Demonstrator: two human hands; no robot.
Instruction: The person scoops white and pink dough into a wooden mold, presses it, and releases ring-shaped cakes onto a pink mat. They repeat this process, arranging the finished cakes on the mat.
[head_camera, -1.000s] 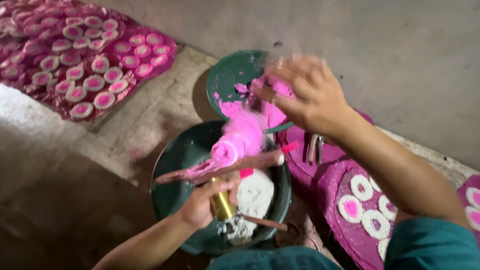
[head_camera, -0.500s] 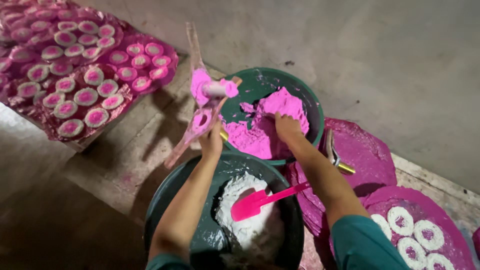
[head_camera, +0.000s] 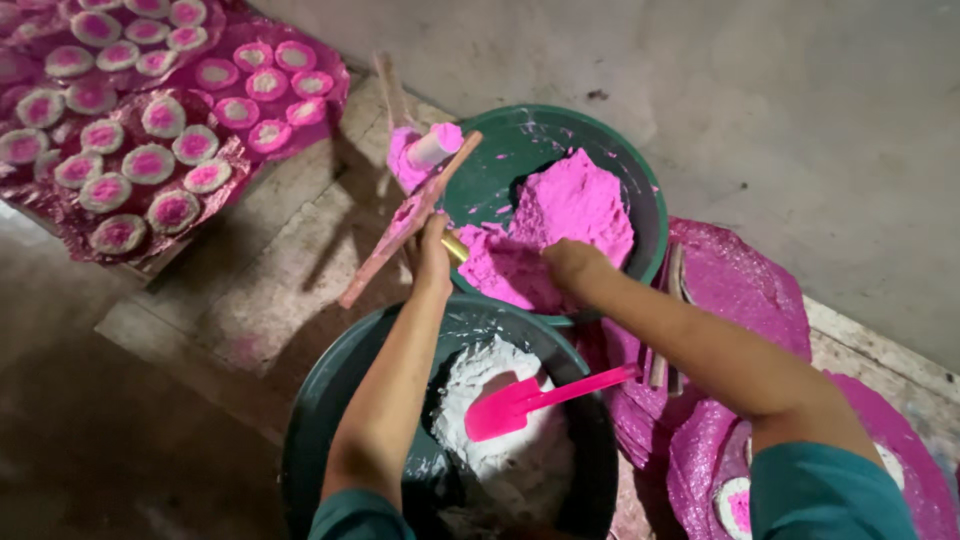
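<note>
My left hand (head_camera: 434, 258) grips a long wooden mould (head_camera: 405, 222) smeared with pink powder, holding it tilted over the left rim of the far green basin (head_camera: 640, 180). A pink-dusted cylinder (head_camera: 432, 146) sits at the mould's top end. My right hand (head_camera: 568, 266) is pressed into the heap of pink powder (head_camera: 560, 225) inside that basin, its fingers partly buried. Below my arms stands a dark basin (head_camera: 330, 400) of white powder (head_camera: 500, 385) with a pink plastic scoop (head_camera: 535, 400) lying in it.
Pink sheets at the upper left carry several round white-and-pink discs (head_camera: 150, 165). More pink sheets (head_camera: 740, 290) lie at the right with a few discs (head_camera: 735, 505) near my sleeve. Two wooden sticks (head_camera: 668, 320) rest beside the far basin. A grey wall runs behind.
My view has shifted slightly. My left hand has lowered the mould a little towards the basin rim. My right hand stays in the pink powder, pushed further into the heap.
</note>
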